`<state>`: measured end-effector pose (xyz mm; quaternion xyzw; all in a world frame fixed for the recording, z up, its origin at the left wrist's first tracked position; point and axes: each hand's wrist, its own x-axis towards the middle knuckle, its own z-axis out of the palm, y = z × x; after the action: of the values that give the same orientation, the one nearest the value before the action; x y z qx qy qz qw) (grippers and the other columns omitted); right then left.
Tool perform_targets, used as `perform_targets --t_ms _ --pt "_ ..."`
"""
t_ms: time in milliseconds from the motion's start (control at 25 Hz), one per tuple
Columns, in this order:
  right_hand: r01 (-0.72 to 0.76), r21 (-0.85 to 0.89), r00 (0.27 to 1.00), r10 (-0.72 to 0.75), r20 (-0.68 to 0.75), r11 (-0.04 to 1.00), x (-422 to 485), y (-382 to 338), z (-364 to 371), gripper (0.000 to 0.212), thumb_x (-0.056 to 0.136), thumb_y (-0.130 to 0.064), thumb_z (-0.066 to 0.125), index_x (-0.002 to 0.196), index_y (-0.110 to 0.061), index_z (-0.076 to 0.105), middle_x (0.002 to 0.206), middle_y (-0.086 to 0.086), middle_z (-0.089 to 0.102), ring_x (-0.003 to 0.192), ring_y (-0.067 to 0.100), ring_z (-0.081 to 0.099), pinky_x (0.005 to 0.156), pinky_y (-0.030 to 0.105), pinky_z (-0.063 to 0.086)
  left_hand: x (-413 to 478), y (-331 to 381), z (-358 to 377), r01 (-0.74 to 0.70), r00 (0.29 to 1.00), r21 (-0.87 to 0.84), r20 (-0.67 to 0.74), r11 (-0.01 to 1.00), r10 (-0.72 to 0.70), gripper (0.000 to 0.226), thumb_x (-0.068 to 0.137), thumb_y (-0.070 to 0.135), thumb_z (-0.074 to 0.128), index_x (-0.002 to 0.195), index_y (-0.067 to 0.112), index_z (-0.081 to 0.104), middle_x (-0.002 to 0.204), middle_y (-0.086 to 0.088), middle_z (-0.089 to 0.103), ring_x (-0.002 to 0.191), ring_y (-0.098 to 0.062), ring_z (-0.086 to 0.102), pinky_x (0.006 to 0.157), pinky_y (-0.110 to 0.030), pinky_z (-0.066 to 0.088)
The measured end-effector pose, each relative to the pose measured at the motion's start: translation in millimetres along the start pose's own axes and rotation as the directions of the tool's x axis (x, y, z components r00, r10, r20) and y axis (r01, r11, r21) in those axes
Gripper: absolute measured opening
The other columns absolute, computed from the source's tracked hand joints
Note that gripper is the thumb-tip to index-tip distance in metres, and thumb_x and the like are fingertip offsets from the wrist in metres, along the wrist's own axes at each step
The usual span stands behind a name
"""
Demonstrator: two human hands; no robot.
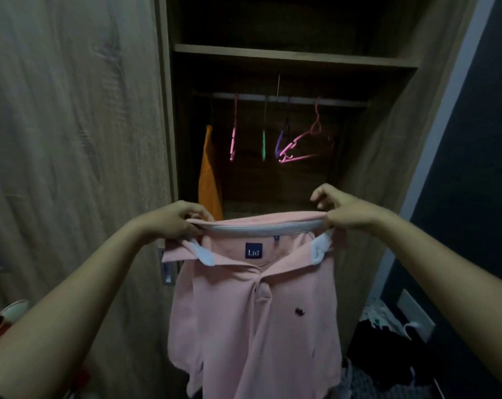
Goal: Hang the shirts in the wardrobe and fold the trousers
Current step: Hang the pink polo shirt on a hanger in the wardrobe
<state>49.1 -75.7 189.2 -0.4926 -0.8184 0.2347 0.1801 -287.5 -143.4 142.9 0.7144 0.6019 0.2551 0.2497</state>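
A pink polo shirt (252, 312) with a dark "Ltd" label hangs in front of me, held up by its collar. My left hand (172, 218) grips the collar's left end and my right hand (344, 210) grips its right end. Behind the shirt the wardrobe stands open. Its rail (287, 99) carries several bare plastic hangers: a pink one (234, 133), a green one (263, 139), a purple one (281, 139) and a tilted pink one (307, 142). An orange shirt (209, 180) hangs at the rail's left end.
The wardrobe's closed wooden door (71, 139) fills the left, with a metal handle (167, 269) beside the shirt. A shelf (287, 56) sits above the rail. Dark and patterned clothes (388, 349) lie at the lower right. A red and white item (5, 315) shows at the left edge.
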Motion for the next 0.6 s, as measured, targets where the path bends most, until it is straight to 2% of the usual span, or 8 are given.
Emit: perform_targets --t_ms 80,120,160,240,320,440,480,600 --pt "0.175 -0.18 0.977 -0.193 -0.09 0.968 0 6 -2 0.044 0.068 0.003 0.063 0.099 -0.021 0.044 0.106 0.008 0.04 0.096 0.019 0.042 0.079 0.033 0.044 1 2 -2 -0.02 0.987 0.244 -0.152 0.97 0.059 0.021 0.084 0.01 0.061 0.095 0.028 0.065 0.1 0.002 0.049 0.089 -0.015 0.053 0.071 -0.024 0.047" --pt "0.261 -0.227 0.95 -0.291 -0.111 0.938 -2 6 -4 0.037 0.067 0.003 0.063 0.09 -0.02 0.047 0.102 0.006 0.04 0.092 0.017 0.042 0.079 0.033 0.043 1 4 -2 -0.031 0.958 0.354 -0.257 0.935 0.129 0.018 0.083 0.012 0.063 0.095 0.025 0.065 0.096 0.003 0.047 0.086 -0.013 0.05 0.069 -0.022 0.042" --pt "0.321 -0.284 0.925 -0.364 -0.112 0.903 -5 6 -4 0.029 0.068 0.003 0.063 0.08 -0.021 0.051 0.097 0.003 0.042 0.086 0.013 0.044 0.076 0.032 0.043 2 3 -2 -0.04 0.92 0.424 -0.338 0.905 0.199 0.016 0.082 0.013 0.065 0.095 0.022 0.066 0.093 0.002 0.051 0.084 -0.013 0.051 0.069 -0.024 0.042" --pt "0.346 -0.459 0.897 -0.432 -0.092 0.818 -11 4 -3 0.022 0.073 -0.002 0.064 0.068 -0.023 0.061 0.094 -0.003 0.047 0.083 0.01 0.05 0.073 0.033 0.047 0 2 -2 -0.073 0.865 0.455 -0.414 0.888 0.283 0.014 0.083 0.014 0.066 0.096 0.016 0.069 0.087 -0.001 0.063 0.081 -0.016 0.061 0.069 -0.029 0.05" --pt "0.28 -0.561 0.902 -0.414 -0.125 0.779 -11 0 3 0.018 0.08 -0.007 0.063 0.078 -0.022 0.072 0.104 -0.003 0.051 0.093 0.014 0.054 0.079 0.035 0.05 2 3 -5 -0.099 0.826 0.446 -0.461 0.889 0.324 0.015 0.085 0.013 0.064 0.099 0.013 0.069 0.086 -0.003 0.069 0.078 -0.016 0.065 0.07 -0.03 0.054" --pt "0.144 -0.496 0.839 -0.371 -0.397 0.856 1 -7 19 0.024 0.086 -0.008 0.057 0.105 -0.013 0.07 0.114 0.004 0.053 0.1 0.022 0.056 0.083 0.038 0.052 7 14 -14 -0.15 0.704 0.403 -0.598 0.903 0.384 0.027 0.085 0.005 0.06 0.11 0.013 0.059 0.092 0.005 0.062 0.084 -0.012 0.062 0.075 -0.028 0.052" --pt "0.1 -0.49 0.834 -0.342 -0.434 0.866 7 -9 25 0.027 0.086 -0.008 0.056 0.111 -0.012 0.067 0.118 0.006 0.051 0.101 0.026 0.056 0.084 0.04 0.051 10 15 -18 -0.168 0.705 0.393 -0.593 0.904 0.389 0.03 0.084 0.003 0.06 0.112 0.015 0.055 0.096 0.006 0.06 0.086 -0.012 0.06 0.076 -0.029 0.052" --pt "0.005 -0.501 0.931 -0.187 -0.313 0.865 22 -13 47 0.032 0.082 -0.005 0.058 0.113 -0.009 0.061 0.124 0.008 0.043 0.106 0.034 0.054 0.086 0.043 0.05 11 4 -20 -0.174 0.852 0.474 -0.367 0.863 0.373 0.036 0.081 -0.001 0.061 0.099 0.026 0.046 0.101 0.0 0.063 0.091 -0.019 0.065 0.072 -0.034 0.057"
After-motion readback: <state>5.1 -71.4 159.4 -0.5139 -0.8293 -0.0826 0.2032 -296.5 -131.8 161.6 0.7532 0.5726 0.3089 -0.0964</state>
